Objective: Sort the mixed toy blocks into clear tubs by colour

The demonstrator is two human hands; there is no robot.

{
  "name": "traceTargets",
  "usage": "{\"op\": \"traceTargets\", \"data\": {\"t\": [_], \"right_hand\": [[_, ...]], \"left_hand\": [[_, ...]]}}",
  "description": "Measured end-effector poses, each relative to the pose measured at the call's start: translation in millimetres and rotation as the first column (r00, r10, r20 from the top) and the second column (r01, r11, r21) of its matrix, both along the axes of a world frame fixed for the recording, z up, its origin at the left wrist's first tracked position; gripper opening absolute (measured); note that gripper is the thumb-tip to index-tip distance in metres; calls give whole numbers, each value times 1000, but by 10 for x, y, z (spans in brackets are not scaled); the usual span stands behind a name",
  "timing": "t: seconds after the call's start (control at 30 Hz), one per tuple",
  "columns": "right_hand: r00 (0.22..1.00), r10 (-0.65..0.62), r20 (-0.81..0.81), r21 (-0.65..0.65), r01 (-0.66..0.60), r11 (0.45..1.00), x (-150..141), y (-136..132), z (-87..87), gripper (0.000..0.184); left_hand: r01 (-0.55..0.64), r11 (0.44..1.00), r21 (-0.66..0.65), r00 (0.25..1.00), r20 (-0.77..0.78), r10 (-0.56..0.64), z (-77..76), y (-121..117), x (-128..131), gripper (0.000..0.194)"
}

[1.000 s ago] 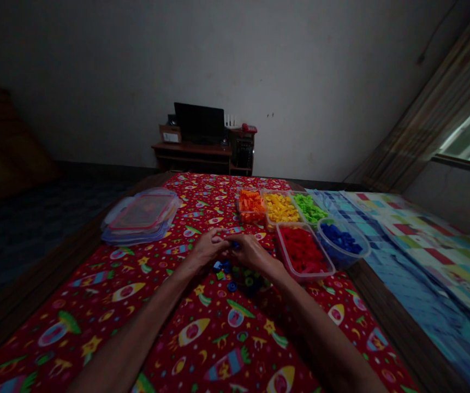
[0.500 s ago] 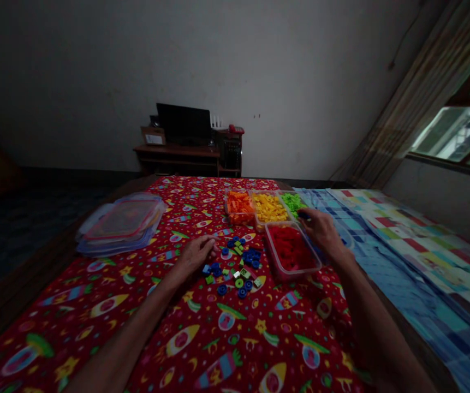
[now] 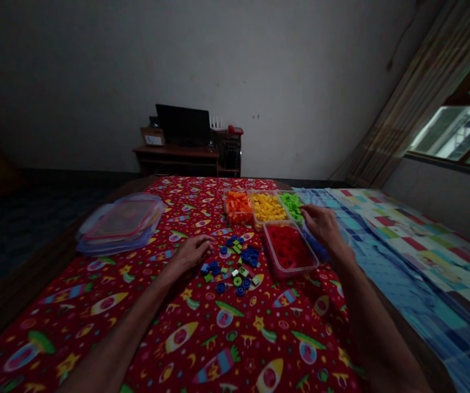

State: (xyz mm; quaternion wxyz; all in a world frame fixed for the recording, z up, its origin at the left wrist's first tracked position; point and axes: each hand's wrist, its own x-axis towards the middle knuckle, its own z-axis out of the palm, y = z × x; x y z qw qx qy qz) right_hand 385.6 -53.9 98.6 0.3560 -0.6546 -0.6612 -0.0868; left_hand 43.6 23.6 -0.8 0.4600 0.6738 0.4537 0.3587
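1. The left hand [image 3: 196, 252] rests on the red patterned cloth [image 3: 185, 360] over the desk, fingers loosely bent and released, with nothing seen in them. Just beside its fingertips lie the scattered blue and green pieces.
2. The right hand [image 3: 322, 224] is at the blue tub [image 3: 317, 248], near the green bricks [image 3: 291, 204], thumb and fingers drawn together. Whether a piece is pinched between them, I cannot tell.
3. The loose pieces lie between the left hand and the red tub [image 3: 300, 269]: a blue cluster [image 3: 250, 255], a green ring [image 3: 238, 281], a blue round piece [image 3: 220, 287] and small blocks. They look like hard plastic: very light, stiff, smooth and hard to break. A thumb-and-fingertip pinch on opposite side walls should suit the blocks; the round ones are best taken by the rim, as they may skid or roll if pressed off-centre.
4. The cloth probably gives a little under the fingertips, which should help them get beneath a low edge.
5. The red tub looks thin-walled, slightly flexible and moderately heavy with its fill. Two hands on opposite walls, under the rim, would be safest; lifting by one side could tip it.
6. The stacked lids [image 3: 124, 215], well to the left, look light, bendy and slippery against one another; take one by its edge.
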Motion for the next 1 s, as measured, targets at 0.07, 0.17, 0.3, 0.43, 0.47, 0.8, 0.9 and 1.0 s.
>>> {"op": "traceTargets", "data": {"t": [0.07, 0.17, 0.3, 0.43, 0.47, 0.8, 0.9, 1.0], "right_hand": [[989, 141, -41, -33, -143, 989, -380, 20, -55, 24], [932, 350, -88, -172, -361, 917, -917, 115, -243, 24], [926, 375, -44, -282, -372, 885, -1333, 292, -540, 30], [953, 295, 75, -423, -237, 875, -1450, 417, -691, 36], [956, 276, 95, -458, -204, 865, -1458, 434, -706, 35], [961, 277, 6, -423, -248, 872, -1329, 448, -815, 34], [953, 300, -27, -301, -294, 907, -1353, 455, -794, 35], [931, 353, -87, -227, -364, 903, -1462, 478, -745, 31]], "left_hand": [[8, 996, 85, 997, -75, -2, -40, 14, 5, 36], [56, 952, 300, 980, -200, 5, -120, 8, 56, 33], [186, 849, 494, 956, -289, -42, -231, -41, 161, 32], [212, 824, 525, 929, -370, -4, -336, -61, 211, 25], [205, 830, 520, 922, -387, 15, -349, -60, 214, 22], [122, 877, 464, 876, -466, 125, -229, -171, 294, 8], [60, 900, 432, 880, -449, 157, -134, -205, 302, 14], [-60, 922, 382, 909, -361, 209, -31, -178, 260, 23]]}}
